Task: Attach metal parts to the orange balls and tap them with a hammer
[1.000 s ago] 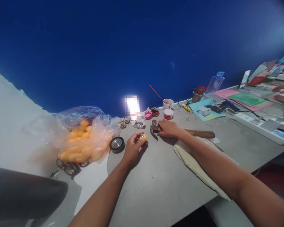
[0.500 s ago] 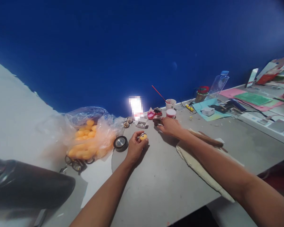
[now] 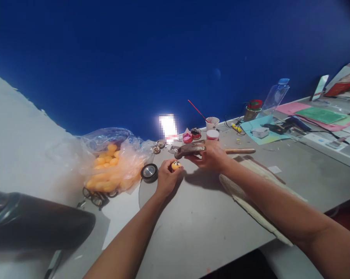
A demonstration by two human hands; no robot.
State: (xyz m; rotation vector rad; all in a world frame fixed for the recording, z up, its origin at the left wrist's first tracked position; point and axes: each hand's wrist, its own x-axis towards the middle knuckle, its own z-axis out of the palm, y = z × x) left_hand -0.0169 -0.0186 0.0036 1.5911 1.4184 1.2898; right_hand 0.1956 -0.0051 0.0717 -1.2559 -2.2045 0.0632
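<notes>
My left hand (image 3: 167, 175) is closed on a small yellow ball (image 3: 176, 165) with dark and shiny bits on its top, just above the grey table (image 3: 189, 232). My right hand (image 3: 211, 156) grips a hammer (image 3: 189, 148) close to its metal head. The head points left, a little above and to the right of the ball, and the wooden handle sticks out to the right behind the hand. Left of my left hand lies a round black-rimmed metal disc (image 3: 149, 173). A folded cream cloth (image 3: 250, 205) lies beneath my right forearm.
A clear bag of orange balls (image 3: 106, 170) and eyeglasses (image 3: 95, 197) are at the left, near a dark cylinder (image 3: 41, 221). At the back stand a paper cup (image 3: 212, 123) with a red stick, small red pots (image 3: 196, 133) and a plastic bottle (image 3: 275, 97). A power strip (image 3: 332, 151) lies at right.
My right hand has lifted the hammer off the table and brought it toward the ball, its handle now raised clear of the cloth. My left hand stays around the ball.
</notes>
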